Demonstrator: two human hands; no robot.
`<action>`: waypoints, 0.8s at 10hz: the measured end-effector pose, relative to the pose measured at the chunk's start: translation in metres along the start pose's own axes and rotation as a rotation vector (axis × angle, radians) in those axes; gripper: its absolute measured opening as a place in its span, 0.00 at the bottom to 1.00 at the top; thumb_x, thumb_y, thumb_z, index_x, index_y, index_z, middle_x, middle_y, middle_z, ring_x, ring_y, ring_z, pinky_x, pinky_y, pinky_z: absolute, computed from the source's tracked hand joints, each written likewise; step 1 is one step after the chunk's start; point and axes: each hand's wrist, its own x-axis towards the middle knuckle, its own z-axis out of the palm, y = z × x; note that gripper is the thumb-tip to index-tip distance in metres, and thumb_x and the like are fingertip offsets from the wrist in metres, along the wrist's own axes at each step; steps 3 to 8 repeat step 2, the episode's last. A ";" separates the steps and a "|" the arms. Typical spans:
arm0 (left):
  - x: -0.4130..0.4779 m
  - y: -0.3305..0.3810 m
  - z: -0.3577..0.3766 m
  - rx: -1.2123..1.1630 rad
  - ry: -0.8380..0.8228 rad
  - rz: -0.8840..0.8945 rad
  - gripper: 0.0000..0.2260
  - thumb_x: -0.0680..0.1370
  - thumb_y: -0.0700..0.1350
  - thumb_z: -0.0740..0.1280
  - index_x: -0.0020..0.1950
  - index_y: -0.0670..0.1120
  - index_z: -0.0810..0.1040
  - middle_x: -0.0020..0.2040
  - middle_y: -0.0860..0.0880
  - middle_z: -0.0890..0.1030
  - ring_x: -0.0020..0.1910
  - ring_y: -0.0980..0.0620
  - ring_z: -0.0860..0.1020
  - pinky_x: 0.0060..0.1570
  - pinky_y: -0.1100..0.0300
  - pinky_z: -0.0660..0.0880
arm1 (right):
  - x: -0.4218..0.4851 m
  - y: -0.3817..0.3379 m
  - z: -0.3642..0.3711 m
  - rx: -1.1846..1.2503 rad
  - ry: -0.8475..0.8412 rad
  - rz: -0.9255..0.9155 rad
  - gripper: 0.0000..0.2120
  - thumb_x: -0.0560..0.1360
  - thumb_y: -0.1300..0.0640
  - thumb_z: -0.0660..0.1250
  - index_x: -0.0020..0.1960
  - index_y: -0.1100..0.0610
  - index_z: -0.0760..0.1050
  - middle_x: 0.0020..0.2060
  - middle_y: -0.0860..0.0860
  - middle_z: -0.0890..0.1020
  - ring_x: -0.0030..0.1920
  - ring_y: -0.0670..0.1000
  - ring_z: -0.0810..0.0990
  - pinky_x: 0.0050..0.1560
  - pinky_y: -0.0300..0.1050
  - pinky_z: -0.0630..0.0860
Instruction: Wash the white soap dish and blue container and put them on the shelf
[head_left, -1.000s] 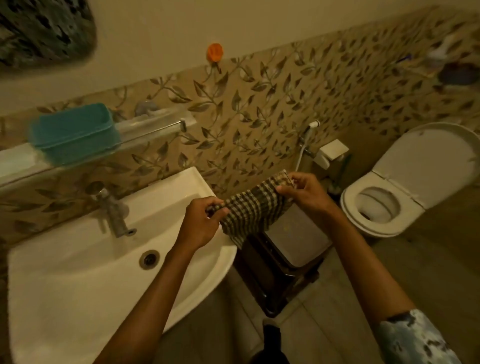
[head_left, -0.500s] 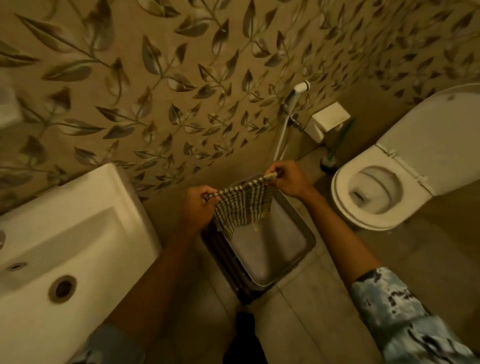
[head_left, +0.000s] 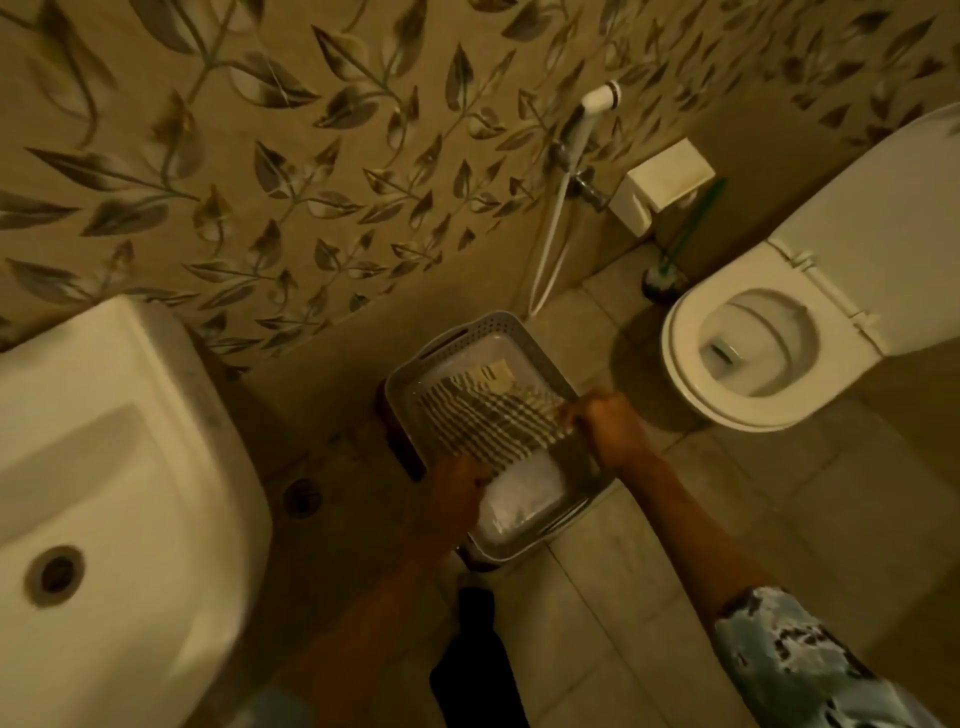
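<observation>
Leaf-patterned tiles (head_left: 291, 156) cover the bathroom wall ahead of you, with a white sink (head_left: 104, 493) low on your left and a toilet (head_left: 769, 353) with its lid up on your right. Between them, on the floor by the wall, sits a grey perforated basket (head_left: 519, 332). You hold a checked cloth (head_left: 493, 421) stretched across its opening. Your left hand (head_left: 457, 493) grips the cloth's near corner, fingers curled closed around it. Your right hand (head_left: 613, 426) pinches the far corner at the basket's right rim, fingers also closed on the fabric. Something pale lies inside the basket under the cloth, too blurred to tell what. A white spray hose (head_left: 571, 150) hangs on the wall beyond, beside a white box (head_left: 660, 187). Neither the white soap dish nor the blue container shows from this angle.
</observation>
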 end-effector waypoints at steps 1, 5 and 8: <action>-0.018 -0.018 0.046 0.234 -0.142 -0.067 0.15 0.81 0.40 0.55 0.65 0.37 0.71 0.66 0.38 0.73 0.65 0.42 0.72 0.67 0.54 0.66 | -0.041 0.036 0.039 -0.257 -0.228 0.129 0.15 0.76 0.60 0.61 0.61 0.58 0.77 0.59 0.56 0.81 0.60 0.55 0.78 0.63 0.42 0.68; -0.036 -0.025 0.064 0.207 -0.129 -0.072 0.12 0.79 0.40 0.58 0.59 0.40 0.76 0.59 0.39 0.78 0.58 0.42 0.77 0.60 0.49 0.74 | -0.058 0.051 0.061 -0.294 -0.257 0.211 0.17 0.74 0.64 0.61 0.62 0.58 0.76 0.62 0.56 0.79 0.64 0.55 0.75 0.68 0.44 0.63; -0.036 -0.025 0.064 0.207 -0.129 -0.072 0.12 0.79 0.40 0.58 0.59 0.40 0.76 0.59 0.39 0.78 0.58 0.42 0.77 0.60 0.49 0.74 | -0.058 0.051 0.061 -0.294 -0.257 0.211 0.17 0.74 0.64 0.61 0.62 0.58 0.76 0.62 0.56 0.79 0.64 0.55 0.75 0.68 0.44 0.63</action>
